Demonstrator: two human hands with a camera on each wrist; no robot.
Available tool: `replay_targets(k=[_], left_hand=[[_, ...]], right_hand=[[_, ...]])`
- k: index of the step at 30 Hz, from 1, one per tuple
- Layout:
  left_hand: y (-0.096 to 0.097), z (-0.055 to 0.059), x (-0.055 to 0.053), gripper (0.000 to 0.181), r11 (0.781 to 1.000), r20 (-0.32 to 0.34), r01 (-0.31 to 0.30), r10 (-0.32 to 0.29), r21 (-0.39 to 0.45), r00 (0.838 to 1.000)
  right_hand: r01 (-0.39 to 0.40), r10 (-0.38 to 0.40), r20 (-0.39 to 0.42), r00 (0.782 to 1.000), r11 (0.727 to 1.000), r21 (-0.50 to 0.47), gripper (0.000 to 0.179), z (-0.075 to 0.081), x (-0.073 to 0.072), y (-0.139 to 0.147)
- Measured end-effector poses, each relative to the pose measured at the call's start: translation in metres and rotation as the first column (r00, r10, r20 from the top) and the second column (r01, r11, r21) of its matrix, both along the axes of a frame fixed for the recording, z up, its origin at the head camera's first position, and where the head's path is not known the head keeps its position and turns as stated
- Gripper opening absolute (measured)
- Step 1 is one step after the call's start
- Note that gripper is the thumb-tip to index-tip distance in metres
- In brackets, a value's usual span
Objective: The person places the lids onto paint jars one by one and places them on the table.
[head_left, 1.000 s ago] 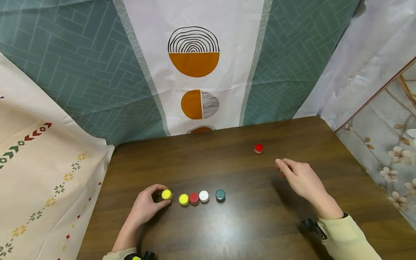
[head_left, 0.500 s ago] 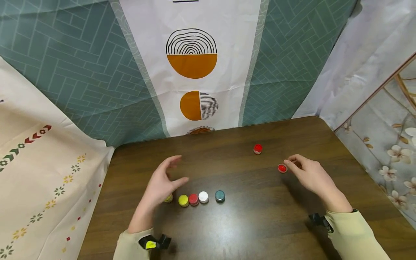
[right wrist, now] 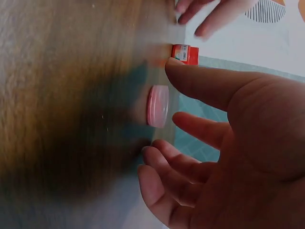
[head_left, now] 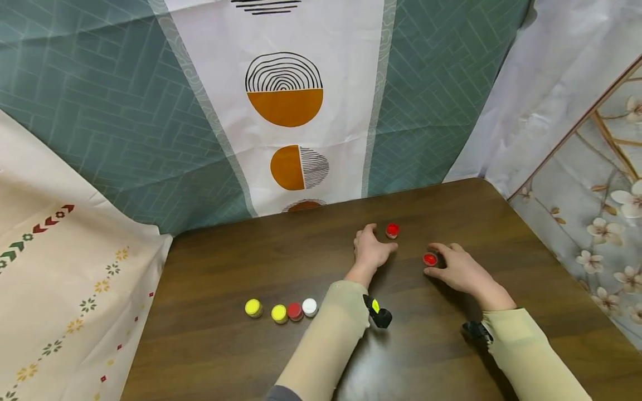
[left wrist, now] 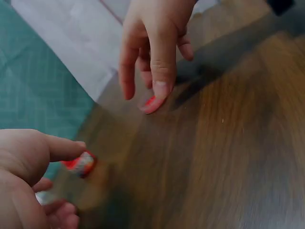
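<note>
My left hand (head_left: 370, 250) reaches over the table just left of a small red paint jar (head_left: 392, 230), thumb and fingers spread. In the left wrist view the jar (left wrist: 82, 163) shows close to an extended digit; I cannot tell whether they touch. Around a round lid (head_left: 429, 260) with red inside, my right hand (head_left: 461, 275) holds its thumb and fingers apart. The right wrist view shows a gap between those fingers and the clear-rimmed lid (right wrist: 158, 106), which lies on the table.
Two yellow-topped jars stand at the left, one apart (head_left: 253, 308) and one (head_left: 279, 313) beside a red-topped jar (head_left: 295, 311) and a white-topped jar (head_left: 309, 307). My left forearm crosses the brown table (head_left: 210, 267). Patterned cloth (head_left: 200, 167) hangs behind it.
My left hand has left the far-left yellow-topped jar and swung right to the red jar. My right hand has let go of the lid, which now lies on the table. The left arm hides the teal-topped jar.
</note>
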State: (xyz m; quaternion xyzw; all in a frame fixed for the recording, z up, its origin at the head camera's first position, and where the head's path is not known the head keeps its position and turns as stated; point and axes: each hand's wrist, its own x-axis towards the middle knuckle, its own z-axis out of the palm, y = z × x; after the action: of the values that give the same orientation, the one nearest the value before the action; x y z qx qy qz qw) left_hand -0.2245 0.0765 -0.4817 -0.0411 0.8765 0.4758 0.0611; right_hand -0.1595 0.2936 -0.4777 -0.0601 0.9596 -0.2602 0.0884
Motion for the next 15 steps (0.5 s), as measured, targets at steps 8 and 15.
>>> replay_targets(k=[8, 15], left_hand=[[0.023, -0.019, -0.011, 0.058, 0.995, -0.093, -0.097, 0.094, -0.031, 0.991], [0.031, -0.027, -0.015, 0.05, 0.981, -0.153, -0.13, 0.107, -0.148, 0.982]], right_hand=[[0.02, -0.019, -0.041, 0.999, 0.999, 0.035, 0.06, -0.008, -0.003, -0.003], [0.023, -0.019, -0.058, 0.998, 0.997, 0.074, 0.051, -0.013, -0.007, -0.005]])
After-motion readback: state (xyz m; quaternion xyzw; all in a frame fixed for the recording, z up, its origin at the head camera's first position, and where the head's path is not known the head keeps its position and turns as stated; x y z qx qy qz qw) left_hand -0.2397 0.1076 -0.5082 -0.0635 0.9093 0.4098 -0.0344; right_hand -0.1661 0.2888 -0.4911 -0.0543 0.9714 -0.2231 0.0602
